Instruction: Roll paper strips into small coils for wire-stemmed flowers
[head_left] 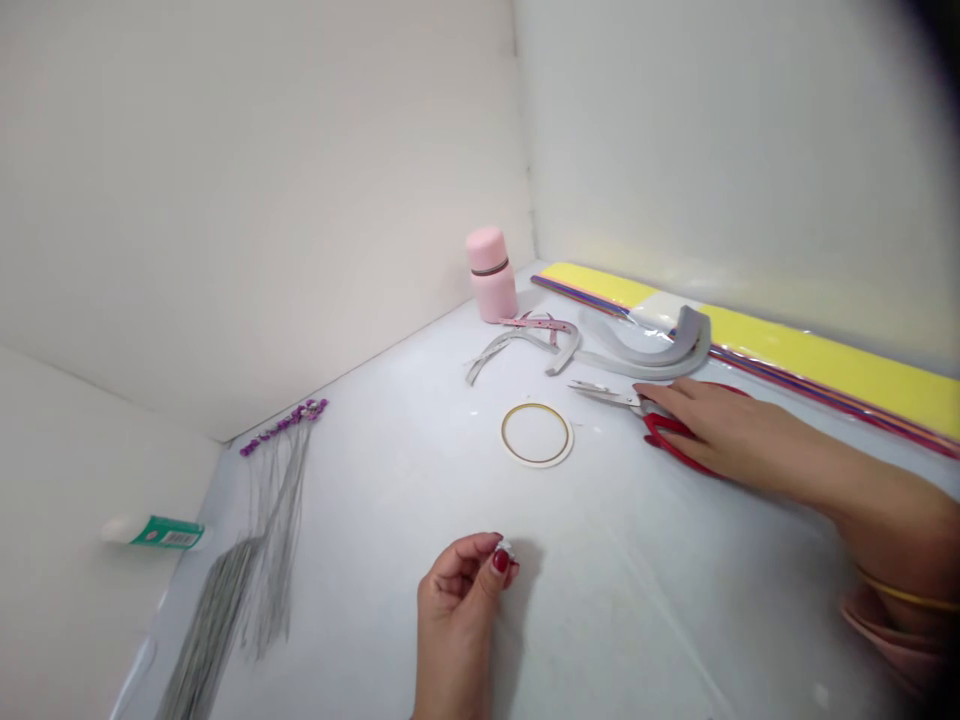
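The left hand pinches a small silvery piece between its fingertips; the right hand lies spread over red-handled scissors; the gold-edged ring lies apart, nothing attached.

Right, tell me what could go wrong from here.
The tiny silvery piece pinched in the left hand could slip and be hard to spot on the pale plastic sheet. The bare blades of the red-handled scissors, under the right hand, lie near the curled grey strips and might nick them. The purple-tipped wires could tangle if grabbed.
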